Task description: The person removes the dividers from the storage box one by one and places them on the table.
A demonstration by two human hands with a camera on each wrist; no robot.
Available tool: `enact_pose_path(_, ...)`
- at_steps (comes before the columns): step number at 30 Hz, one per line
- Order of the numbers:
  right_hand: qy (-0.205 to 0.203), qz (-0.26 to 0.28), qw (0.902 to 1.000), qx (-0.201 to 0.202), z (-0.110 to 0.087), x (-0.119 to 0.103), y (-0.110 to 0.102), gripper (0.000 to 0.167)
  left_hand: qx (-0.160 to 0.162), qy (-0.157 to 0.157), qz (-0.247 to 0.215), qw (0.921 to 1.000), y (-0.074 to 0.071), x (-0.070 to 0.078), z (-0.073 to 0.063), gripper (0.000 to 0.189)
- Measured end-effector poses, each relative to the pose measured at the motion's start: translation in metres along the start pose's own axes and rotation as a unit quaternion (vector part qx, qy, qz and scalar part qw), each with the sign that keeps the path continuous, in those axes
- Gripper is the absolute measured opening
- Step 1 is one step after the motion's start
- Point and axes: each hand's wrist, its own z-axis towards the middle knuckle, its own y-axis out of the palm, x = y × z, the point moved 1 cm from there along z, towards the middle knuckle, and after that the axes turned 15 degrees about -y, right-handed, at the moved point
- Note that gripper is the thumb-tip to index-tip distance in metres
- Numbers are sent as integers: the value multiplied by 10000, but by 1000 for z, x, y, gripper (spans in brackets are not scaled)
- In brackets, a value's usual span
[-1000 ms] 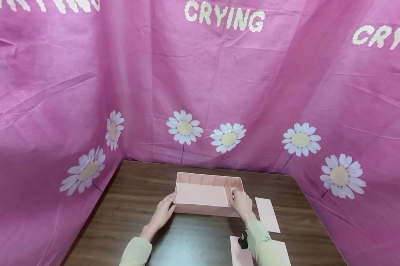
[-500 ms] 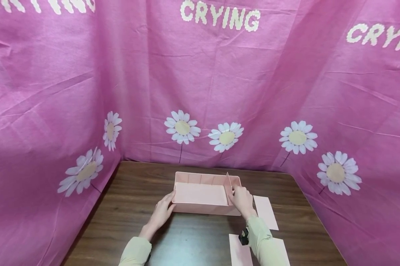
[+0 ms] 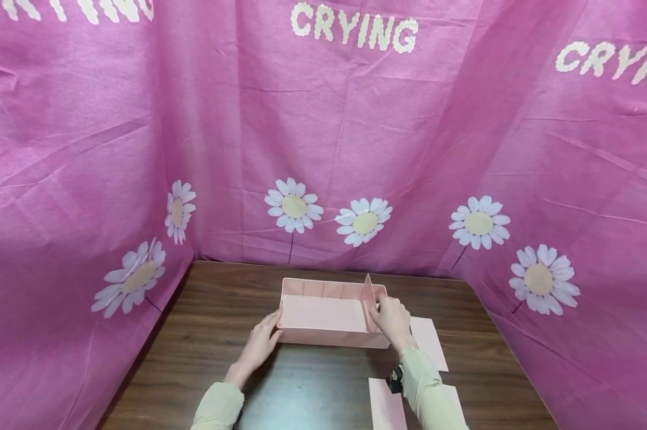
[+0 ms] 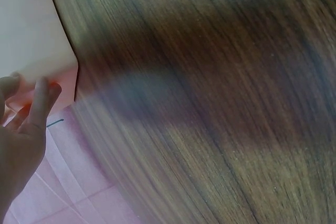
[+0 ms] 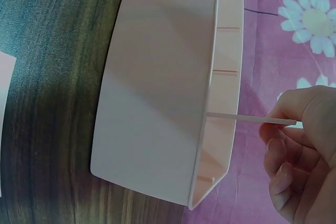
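A long pink storage box stands on the table, with slot ribs along its inner back wall. My left hand holds the box's left end; in the left wrist view its fingers touch the end wall near a corner. My right hand pinches a thin pink divider near the box's right end. The divider stands upright across the box, its top rising above the rim. In the right wrist view the divider shows edge-on between thumb and fingers, its lower part inside the box.
Flat pink panels lie on the wooden table: one panel right of the box, another panel near the front, and a third panel partly under the right sleeve. A pink curtain with daisies hangs around the table.
The divider has risen out of the box at its right end, its top now above the rim, with my right hand lifting slightly. My left hand stays on the box's left end.
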Motion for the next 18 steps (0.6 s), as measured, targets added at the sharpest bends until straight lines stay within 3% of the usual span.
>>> enact_pose_path(18,48,-54,10000,3,-1,-1,-3,10,-52,-50,-47,10000,-1,0,1,52)
